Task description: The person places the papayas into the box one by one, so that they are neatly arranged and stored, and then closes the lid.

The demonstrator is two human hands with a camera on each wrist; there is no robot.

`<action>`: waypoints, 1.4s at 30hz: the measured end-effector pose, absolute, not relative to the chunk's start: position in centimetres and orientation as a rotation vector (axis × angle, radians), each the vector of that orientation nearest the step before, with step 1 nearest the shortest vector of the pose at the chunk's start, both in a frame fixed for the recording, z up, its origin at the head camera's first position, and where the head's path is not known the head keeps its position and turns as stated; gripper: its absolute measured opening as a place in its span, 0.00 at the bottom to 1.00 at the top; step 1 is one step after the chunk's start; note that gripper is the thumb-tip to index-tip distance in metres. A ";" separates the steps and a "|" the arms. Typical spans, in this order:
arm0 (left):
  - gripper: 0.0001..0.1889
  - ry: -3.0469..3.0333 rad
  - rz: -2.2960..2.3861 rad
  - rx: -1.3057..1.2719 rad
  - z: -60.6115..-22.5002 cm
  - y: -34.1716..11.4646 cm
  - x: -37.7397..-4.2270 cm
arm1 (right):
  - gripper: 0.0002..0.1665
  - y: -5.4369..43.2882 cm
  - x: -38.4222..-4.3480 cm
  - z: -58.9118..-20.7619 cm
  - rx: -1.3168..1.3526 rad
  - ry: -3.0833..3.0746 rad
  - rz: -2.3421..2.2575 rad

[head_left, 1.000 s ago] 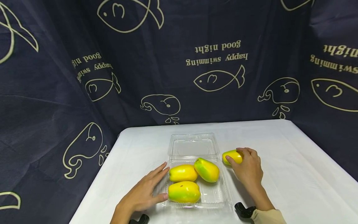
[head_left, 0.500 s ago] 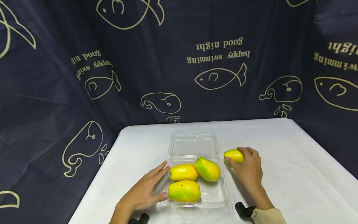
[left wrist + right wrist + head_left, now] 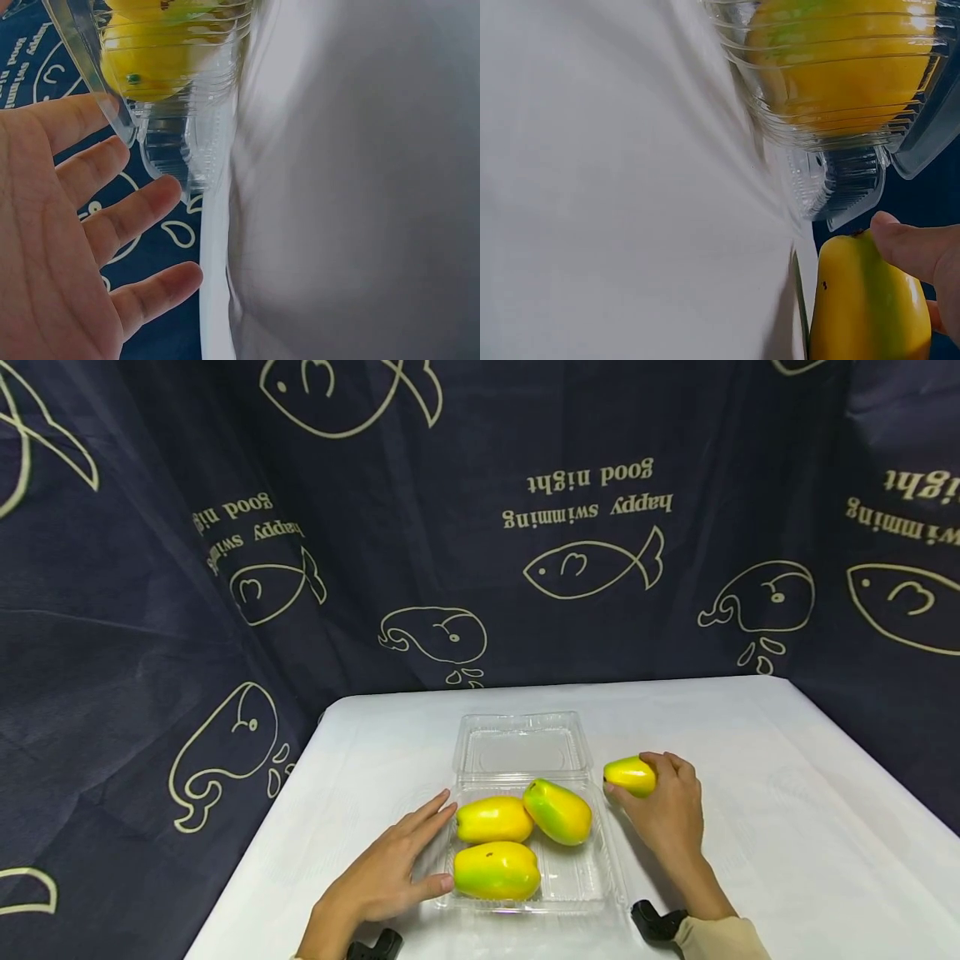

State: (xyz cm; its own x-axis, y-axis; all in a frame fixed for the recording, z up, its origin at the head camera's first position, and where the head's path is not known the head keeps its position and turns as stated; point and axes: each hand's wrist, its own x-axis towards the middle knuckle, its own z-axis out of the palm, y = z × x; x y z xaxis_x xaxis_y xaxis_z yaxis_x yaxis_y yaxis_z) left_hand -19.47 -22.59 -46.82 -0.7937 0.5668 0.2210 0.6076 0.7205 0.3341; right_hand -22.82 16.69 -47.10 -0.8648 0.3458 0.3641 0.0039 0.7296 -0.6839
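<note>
On the table, my right hand [image 3: 670, 806] holds a yellow-green papaya [image 3: 628, 776] between thumb and fingers, to the right of a clear plastic clamshell box [image 3: 570, 883]. In the right wrist view the thumb lies on this papaya [image 3: 866, 307] near its stem end; most other fingers are out of sight. Whether it touches the tablecloth I cannot tell. Inside the box's base are a rear papaya [image 3: 493, 819], a front papaya [image 3: 497, 871] and a slanted papaya [image 3: 558, 812] at the right. My left hand [image 3: 386, 870] has spread, straight fingers at the box's left rim.
The box's lid [image 3: 522, 750] lies folded back, away from me. A white cloth [image 3: 795, 827] covers the table. Behind it hangs a dark blue curtain [image 3: 420, 552] printed with fish and whales. A black wrist mount [image 3: 656, 922] sits at each wrist.
The papaya in my right hand has turned a little, so its dark tip shows more at the left. My left hand and the box stay essentially still; the head view shifts slightly.
</note>
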 end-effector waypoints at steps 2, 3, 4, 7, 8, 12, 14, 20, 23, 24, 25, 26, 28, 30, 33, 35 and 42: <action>0.46 -2.816 -0.597 -0.967 -46.8 -22.6 -19.5 | 0.42 16.7 -22.8 -47.2 -0.260 -2.450 0.973; 0.46 -2.817 -0.598 -0.965 -46.8 -22.6 -19.5 | 0.42 16.7 -22.8 -47.2 -0.257 -2.449 0.973; 0.46 -2.816 -0.598 -0.965 -46.8 -22.6 -19.5 | 0.42 16.7 -22.8 -47.2 -0.254 -2.449 0.973; 0.46 -2.809 -0.601 -0.968 -46.8 -22.6 -19.5 | 0.42 16.8 -22.9 -47.2 -0.249 -2.442 0.971; 0.46 -2.808 -0.608 -0.968 -46.8 -22.6 -19.5 | 0.42 16.8 -22.9 -47.3 -0.248 -2.441 0.973; 0.46 -2.792 -0.607 -0.981 -46.8 -22.7 -19.4 | 0.41 16.9 -23.0 -47.3 -0.254 -2.443 0.991; 0.46 -2.794 -0.609 -0.981 -46.8 -22.7 -19.4 | 0.41 16.9 -23.0 -47.4 -0.262 -2.447 1.004; 0.46 -2.797 -0.581 -0.969 -46.8 -22.7 -19.4 | 0.42 16.9 -23.0 -47.4 -0.281 -2.442 1.037; 0.46 -2.796 -0.581 -0.968 -46.8 -22.7 -19.3 | 0.42 16.9 -23.0 -47.4 -0.282 -2.439 1.048; 0.46 -2.791 -0.582 -0.972 -46.8 -22.7 -19.3 | 0.42 16.9 -23.0 -47.4 -0.283 -2.438 1.051; 0.46 -2.795 -0.591 -0.972 -46.7 -22.6 -19.3 | 0.42 16.9 -23.0 -47.4 -0.285 -2.437 1.053; 0.46 -2.795 -0.594 -0.974 -46.7 -22.6 -19.3 | 0.42 16.9 -23.0 -47.4 -0.287 -2.435 1.053; 0.46 -2.796 -0.601 -0.975 -46.8 -22.6 -19.3 | 0.42 16.9 -23.0 -47.3 -0.288 -2.429 1.056; 0.46 -2.790 -0.597 -0.980 -46.8 -22.6 -19.4 | 0.42 17.0 -23.0 -47.2 -0.288 -2.417 1.060; 0.46 -2.788 -0.597 -0.984 -46.9 -22.6 -19.4 | 0.42 17.0 -22.9 -47.1 -0.287 -2.402 1.063; 0.46 -2.785 -0.590 -0.989 -46.9 -22.6 -19.4 | 0.42 17.0 -22.9 -46.9 -0.288 -2.396 1.068; 0.46 -2.789 -0.583 -0.985 -47.0 -22.6 -19.5 | 0.43 17.0 -22.6 -46.5 -0.311 -2.405 1.097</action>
State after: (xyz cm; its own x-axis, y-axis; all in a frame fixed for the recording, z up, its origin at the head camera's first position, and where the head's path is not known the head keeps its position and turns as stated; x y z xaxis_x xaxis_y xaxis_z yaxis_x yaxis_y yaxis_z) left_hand -19.48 -22.64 -46.99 -0.7793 0.5775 0.2432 0.6266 0.7129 0.3150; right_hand -22.57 17.02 -46.54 -0.8610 0.3895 0.3270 0.0085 0.6539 -0.7566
